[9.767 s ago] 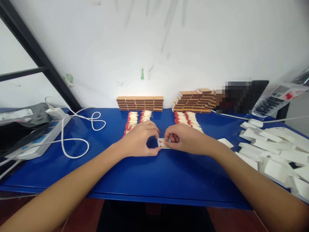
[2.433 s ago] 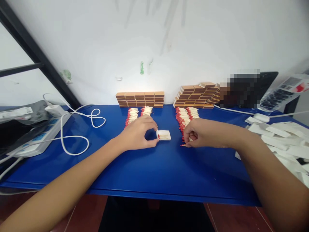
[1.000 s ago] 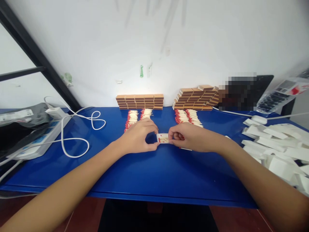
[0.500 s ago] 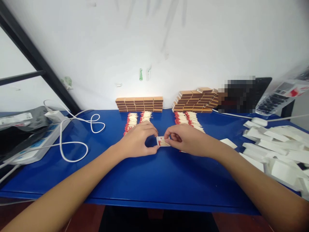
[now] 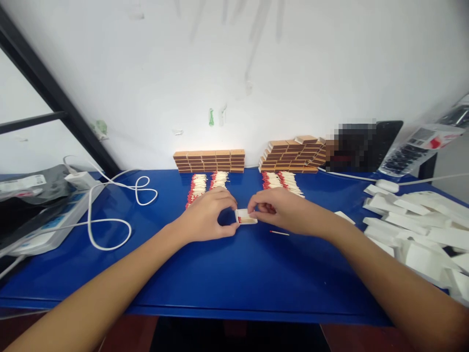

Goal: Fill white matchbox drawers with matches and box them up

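Now both hands meet near the middle of the blue tabletop (image 5: 234, 274). The left hand (image 5: 207, 215) pinches a small white tray (image 5: 246, 216) from its 9 o'clock side with thumb and fingers. The right hand (image 5: 282, 210) has its fingers bent close and pinches the tray's 3 o'clock end. Red-tipped matches lie in the tray. One loose match (image 5: 279, 233) lies on the tabletop at 4 o'clock from the tray, near the right hand. Rows of matches (image 5: 200, 186) lie at 11 and 1 o'clock, with brown boxes (image 5: 209, 161) stacked behind them. White paper sleeves (image 5: 414, 225) are piled far off at 3 o'clock.
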Motion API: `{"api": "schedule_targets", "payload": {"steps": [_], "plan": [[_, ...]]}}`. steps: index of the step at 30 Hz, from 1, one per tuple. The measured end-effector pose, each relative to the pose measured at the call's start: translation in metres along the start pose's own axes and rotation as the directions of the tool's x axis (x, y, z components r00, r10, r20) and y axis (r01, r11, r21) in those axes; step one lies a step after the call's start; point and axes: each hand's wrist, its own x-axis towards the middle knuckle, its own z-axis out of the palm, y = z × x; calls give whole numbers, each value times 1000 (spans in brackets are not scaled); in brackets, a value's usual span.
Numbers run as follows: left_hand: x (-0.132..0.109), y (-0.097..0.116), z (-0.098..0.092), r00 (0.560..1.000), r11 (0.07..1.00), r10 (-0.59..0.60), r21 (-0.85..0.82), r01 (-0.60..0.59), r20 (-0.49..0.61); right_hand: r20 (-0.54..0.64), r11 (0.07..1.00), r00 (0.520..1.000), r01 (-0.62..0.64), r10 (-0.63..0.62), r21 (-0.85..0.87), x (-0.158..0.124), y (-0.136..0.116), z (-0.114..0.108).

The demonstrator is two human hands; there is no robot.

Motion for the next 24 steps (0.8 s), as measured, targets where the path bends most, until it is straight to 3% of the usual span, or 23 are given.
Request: {"api": "schedule_targets", "payload": {"steps": [2,4,6,17,24], "plan": [[0,-1,0,1000,1000,-8,1,8,-1,72,997,994,-83,83,-8,-8,5,-14],[0,-1,0,1000,1000,-19,8,19,5,198,984,964,-166,176,-65,-16,10,-26],[-1,-1,0,1000,1000,-23,11,23,10,251,964,933,-233,258,-126,-20,14,-33],[-1,-1,0,1000,1000,-30,8,30,6,289,949,907,-265,306,-172,-23,14,-31],[-2,-2,1,1000,1000,-22,6,22,14,328,901,846,-348,421,-259,-23,16,-32]]}}
